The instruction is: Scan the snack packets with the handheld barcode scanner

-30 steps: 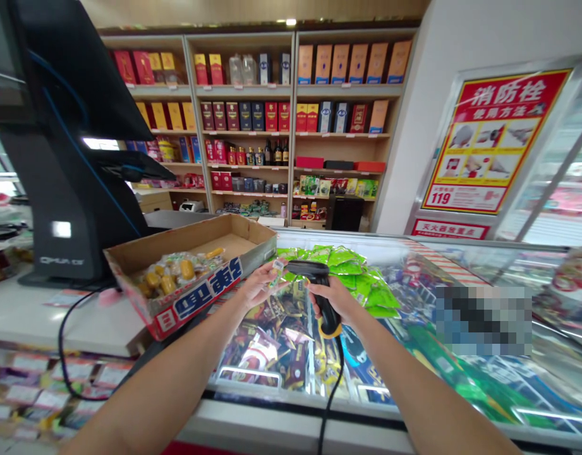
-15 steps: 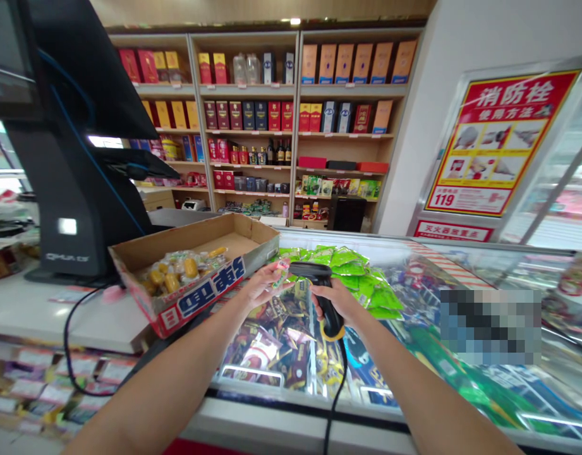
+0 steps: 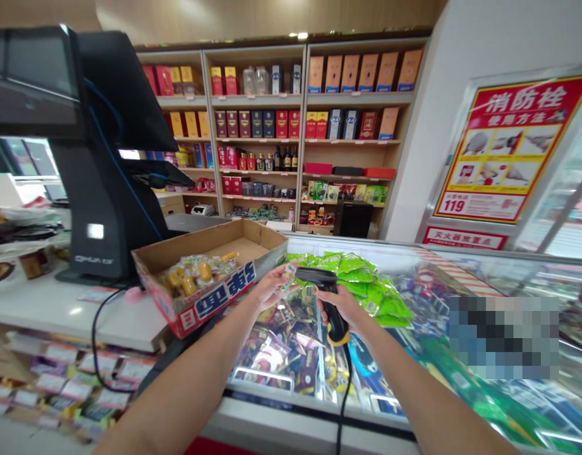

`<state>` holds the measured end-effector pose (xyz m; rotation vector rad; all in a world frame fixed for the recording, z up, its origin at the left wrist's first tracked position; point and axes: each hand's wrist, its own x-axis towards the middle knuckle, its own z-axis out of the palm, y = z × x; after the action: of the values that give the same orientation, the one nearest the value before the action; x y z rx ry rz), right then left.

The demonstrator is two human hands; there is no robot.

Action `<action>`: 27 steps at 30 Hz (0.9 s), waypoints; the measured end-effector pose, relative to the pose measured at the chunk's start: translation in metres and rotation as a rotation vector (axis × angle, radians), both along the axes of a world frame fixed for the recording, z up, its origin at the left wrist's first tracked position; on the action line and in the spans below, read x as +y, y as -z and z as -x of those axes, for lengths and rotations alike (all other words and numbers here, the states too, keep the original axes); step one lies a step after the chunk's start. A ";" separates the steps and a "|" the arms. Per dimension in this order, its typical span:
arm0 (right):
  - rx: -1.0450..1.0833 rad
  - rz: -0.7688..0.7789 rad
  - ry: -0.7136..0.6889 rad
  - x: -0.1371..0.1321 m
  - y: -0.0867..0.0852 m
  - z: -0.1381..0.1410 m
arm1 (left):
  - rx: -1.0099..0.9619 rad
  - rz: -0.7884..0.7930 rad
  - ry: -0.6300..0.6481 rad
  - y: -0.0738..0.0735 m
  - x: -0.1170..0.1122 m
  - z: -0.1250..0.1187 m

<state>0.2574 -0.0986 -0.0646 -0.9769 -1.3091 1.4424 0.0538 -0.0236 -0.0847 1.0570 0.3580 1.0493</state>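
Note:
My right hand (image 3: 344,306) is wrapped round the handle of a black and yellow barcode scanner (image 3: 318,276), its head pointing left. A cable (image 3: 346,392) hangs from the handle. Right in front of the scanner's nose, my left hand (image 3: 270,288) pinches a small packet in clear, shiny wrapping (image 3: 289,277); what is inside is too small to make out. Behind both hands lies a pile of bright green packets (image 3: 361,278) on the glass. To the left stands an open cardboard box (image 3: 177,316) with wrapped yellow snacks (image 3: 196,275) in it.
Beneath my hands is a glass-topped freezer (image 3: 272,395) full of colourful packs. A dark checkout terminal (image 3: 101,208) rises from the white counter (image 3: 82,316) at left. Shelves of boxes (image 3: 257,123) line the back wall. A red poster (image 3: 513,151) hangs at right.
The view has shifted a little up and left, so everything sits lower and further right. The packet in my left hand showed pink before and now looks pale. Both grips are unchanged.

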 end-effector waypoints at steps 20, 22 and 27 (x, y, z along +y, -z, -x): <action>0.020 -0.077 -0.163 0.012 -0.059 0.124 | 0.417 -0.376 -1.482 -0.086 -0.016 0.117; 0.037 -0.058 -0.118 0.012 -0.053 0.107 | 0.384 -0.445 -1.438 -0.082 -0.021 0.100; 0.112 -0.006 0.096 0.014 -0.031 0.035 | 0.343 -0.604 -1.130 -0.057 -0.020 0.035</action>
<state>0.2222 -0.0841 -0.0337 -0.9286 -1.1694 1.3986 0.0190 -0.0431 -0.0275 1.6283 1.0297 2.0623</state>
